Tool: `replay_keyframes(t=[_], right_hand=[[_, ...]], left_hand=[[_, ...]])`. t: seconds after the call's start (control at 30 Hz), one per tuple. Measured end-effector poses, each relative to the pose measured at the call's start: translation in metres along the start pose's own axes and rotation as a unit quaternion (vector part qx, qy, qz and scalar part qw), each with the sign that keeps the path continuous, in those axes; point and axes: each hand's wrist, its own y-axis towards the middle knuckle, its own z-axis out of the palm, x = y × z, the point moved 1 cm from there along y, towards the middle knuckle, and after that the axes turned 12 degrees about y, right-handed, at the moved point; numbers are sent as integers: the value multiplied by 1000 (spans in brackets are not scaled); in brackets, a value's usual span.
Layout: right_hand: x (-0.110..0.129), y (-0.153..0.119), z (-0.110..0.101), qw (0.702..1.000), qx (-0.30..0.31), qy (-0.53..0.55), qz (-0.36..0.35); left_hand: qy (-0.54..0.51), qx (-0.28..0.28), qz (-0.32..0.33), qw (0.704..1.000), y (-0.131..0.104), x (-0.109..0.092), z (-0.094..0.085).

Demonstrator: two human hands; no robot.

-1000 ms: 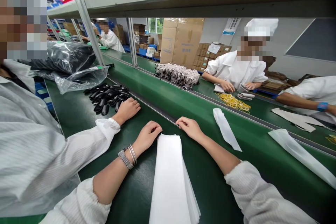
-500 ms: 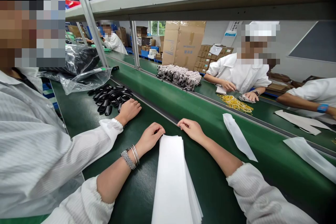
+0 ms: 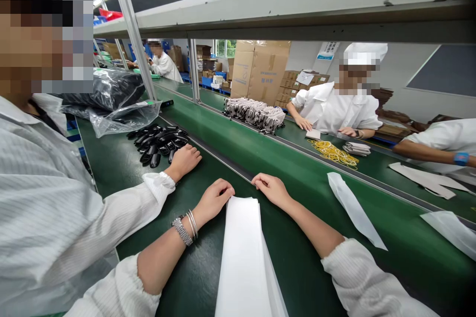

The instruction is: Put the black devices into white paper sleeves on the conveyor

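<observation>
A stack of long, flat white sleeves lies on the green tabletop in front of me, fanned a little at its right side. My left hand, with bracelets at its wrist, is closed, thumb and finger pinching at the stack's far left corner. My right hand is past the far right corner, apart from the stack, by the edge strip of the conveyor. Its fingers are curled together; whatever they hold, if anything, is hidden. Single white sleeves lie on the green conveyor belt to the right.
A co-worker's hand rests at my left beside black plastic pieces. A clear bag lies behind. Across the belt are bundled cables, yellow bands and other workers. A shelf beam crosses overhead.
The sleeves on the belt have moved right and nearer. Across it, a worker's hands have come away from a folded bundle, now lying down. My hands have kept their places; the view tilted up slightly.
</observation>
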Motion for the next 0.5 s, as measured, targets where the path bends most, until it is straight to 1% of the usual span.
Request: replay_keyframes(t=[0.37, 0.5], right_hand=[[-6, 2, 1, 1000, -3, -1, -15], [-8, 3, 1, 1000, -7, -8, -18]], left_hand=[[-1, 4, 3, 1000, 1, 4, 1], [-1, 11, -9, 1000, 3, 1, -1]])
